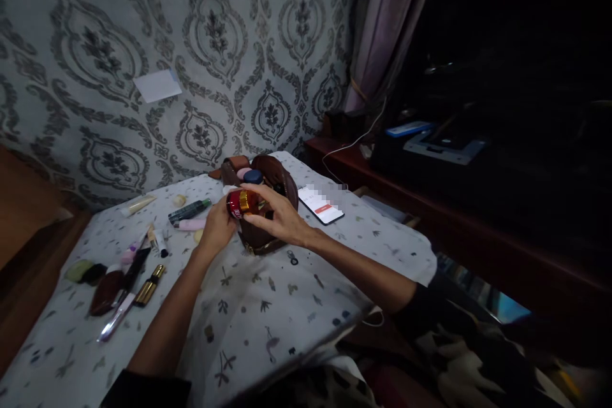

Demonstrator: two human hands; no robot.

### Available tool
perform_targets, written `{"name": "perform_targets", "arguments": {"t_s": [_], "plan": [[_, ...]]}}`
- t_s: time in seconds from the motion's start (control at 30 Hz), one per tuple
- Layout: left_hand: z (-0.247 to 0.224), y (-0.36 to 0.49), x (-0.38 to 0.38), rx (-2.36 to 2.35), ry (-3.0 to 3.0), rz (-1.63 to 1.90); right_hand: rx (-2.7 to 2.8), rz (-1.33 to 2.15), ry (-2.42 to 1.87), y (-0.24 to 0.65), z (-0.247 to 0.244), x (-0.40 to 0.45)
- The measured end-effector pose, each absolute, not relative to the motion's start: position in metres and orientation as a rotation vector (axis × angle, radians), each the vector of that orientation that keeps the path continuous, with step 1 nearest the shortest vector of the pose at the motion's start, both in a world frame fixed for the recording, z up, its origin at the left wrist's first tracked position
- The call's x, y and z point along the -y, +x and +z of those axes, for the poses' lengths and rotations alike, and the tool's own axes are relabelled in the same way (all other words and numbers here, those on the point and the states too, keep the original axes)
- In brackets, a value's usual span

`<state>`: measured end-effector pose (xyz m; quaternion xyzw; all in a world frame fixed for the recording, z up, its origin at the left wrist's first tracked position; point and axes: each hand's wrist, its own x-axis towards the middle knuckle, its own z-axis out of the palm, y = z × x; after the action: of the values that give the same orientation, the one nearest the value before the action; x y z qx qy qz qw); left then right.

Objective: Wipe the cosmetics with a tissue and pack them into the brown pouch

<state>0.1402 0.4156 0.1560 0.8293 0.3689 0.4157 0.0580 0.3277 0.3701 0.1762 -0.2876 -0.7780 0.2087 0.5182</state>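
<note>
Holding a red jar (235, 204) just over the front of the open brown bag (271, 169), the left hand (218, 224) clamps its grip on the body while the right hand (280, 218) pinches the gold cap between thumb and fingers. Inside the bag sit a blue-topped item (253, 177) and a pink one (243, 173). Left of the bag, a dark green tube (189, 211) and a brown bottle (107, 292) lie on printed white cloth (268, 331); right of it, a lit phone (321, 205). Patterned wallpaper (215, 32) rises behind the bag.
</note>
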Motion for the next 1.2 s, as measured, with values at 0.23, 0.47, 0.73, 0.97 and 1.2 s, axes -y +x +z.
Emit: {"name": "perform_targets", "arguments": {"t_s": [0.23,0.47,0.73,0.97,1.2], "plan": [[0.132,0.143,-0.414,-1.135,2.429,1.459,1.869,0.587,-0.686,0.327,0.175,-0.375],[0.121,0.145,-0.418,-1.146,2.369,1.543,1.861,0.674,-0.685,0.325,0.174,-0.375],[0.123,0.147,-0.413,-1.238,2.265,1.477,1.692,0.981,-0.645,0.325,0.186,-0.386],[0.134,0.148,-0.404,-1.202,2.293,1.417,1.464,1.036,-0.781,0.341,0.191,-0.409],[0.133,0.148,-0.404,-1.192,2.258,1.423,1.189,1.124,-0.892,0.354,0.188,-0.429]]}}
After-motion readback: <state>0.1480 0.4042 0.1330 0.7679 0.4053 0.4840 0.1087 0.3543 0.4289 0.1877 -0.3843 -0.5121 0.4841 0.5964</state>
